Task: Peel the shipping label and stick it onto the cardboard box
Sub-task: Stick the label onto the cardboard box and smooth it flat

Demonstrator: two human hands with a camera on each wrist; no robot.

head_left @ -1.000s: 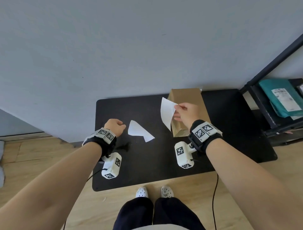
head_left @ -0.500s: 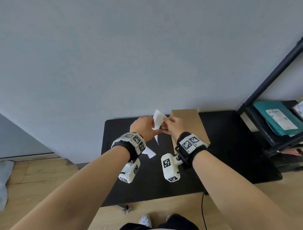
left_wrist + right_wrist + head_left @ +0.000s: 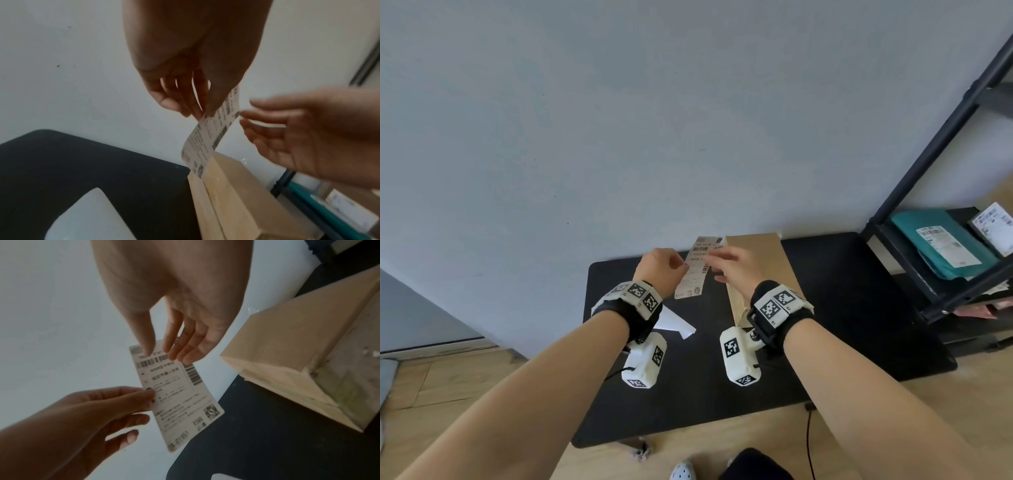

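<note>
- A white backing sheet (image 3: 674, 323) lies on the black table (image 3: 859, 308) near its left edge, so I judge the peeling step is done
- The left hand (image 3: 661, 270) pinches the left edge of the shipping label (image 3: 697, 269) between thumb and fingers, in the air above the table
- The label hangs almost upright, printed side toward the person, just left of the cardboard box (image 3: 760, 270)
- The right hand (image 3: 736, 267) has its fingers extended at the top of the label; whether they grip it I cannot tell
- The box stands at the back edge of the table, in the middle
- Next move, I think: bring the label over the top of the box, sticky side down, and press it flat without wrinkles
</note>
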